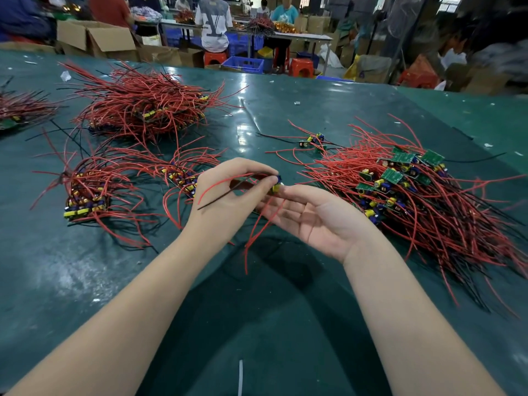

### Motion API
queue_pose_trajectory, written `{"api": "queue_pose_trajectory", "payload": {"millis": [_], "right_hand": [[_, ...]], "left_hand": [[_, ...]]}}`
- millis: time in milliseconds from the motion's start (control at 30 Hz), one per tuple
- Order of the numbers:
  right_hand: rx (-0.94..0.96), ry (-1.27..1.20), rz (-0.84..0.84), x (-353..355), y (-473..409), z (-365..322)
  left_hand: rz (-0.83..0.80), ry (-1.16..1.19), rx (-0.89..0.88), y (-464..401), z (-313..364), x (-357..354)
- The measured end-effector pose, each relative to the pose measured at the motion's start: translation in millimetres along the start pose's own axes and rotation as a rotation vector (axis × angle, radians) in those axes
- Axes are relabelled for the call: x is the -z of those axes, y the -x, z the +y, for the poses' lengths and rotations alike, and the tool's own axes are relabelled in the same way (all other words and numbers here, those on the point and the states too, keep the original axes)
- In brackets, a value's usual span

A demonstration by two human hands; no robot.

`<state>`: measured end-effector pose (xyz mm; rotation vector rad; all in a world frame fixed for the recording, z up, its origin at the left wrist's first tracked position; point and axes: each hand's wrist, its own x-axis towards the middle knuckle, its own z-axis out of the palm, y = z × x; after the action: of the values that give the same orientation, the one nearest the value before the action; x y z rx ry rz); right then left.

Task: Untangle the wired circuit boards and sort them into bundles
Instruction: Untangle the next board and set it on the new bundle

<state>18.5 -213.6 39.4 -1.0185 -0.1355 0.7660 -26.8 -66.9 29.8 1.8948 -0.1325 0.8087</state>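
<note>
Circuit board [276, 184] with red and black wires sits pinched in the fingertips of our left hand [228, 192], above the green table [285, 110]. Its wires trail toward 7 o'clock from the grip. Our right hand [311, 215] lies palm up, fingers loosely straight, holding nothing, just beside the board. The tangled pile [414, 190] waits at 3 o'clock, the nearest sorted bundle [180, 178] at 9 o'clock, nearer our left hand.

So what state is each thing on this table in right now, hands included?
left hand: pinches the small wired board, wires trailing over it
right hand: open, palm up, fingertips by the board
wired board: held above the table, between both hands
right pile: loose, tangled, boards at all angles
left bundles: gathered, boards stacked together
far pile: heaped, wires splayed
green table: scuffed, littered with scraps
</note>
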Motion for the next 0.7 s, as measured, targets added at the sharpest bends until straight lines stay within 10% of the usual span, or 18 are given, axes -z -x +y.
{"api": "queue_pose_trajectory", "payload": {"millis": [500, 700], "right_hand": [[-0.156, 0.075, -0.055, -5.0, -4.4, 8.1], [-0.109, 0.092, -0.075, -3.7, -6.4, 8.0]], "left_hand": [[0.052, 0.047, 0.0, -0.1, 0.6, -4.5], [0.02, 0.193, 0.265, -4.3, 0.7, -4.0]]}}
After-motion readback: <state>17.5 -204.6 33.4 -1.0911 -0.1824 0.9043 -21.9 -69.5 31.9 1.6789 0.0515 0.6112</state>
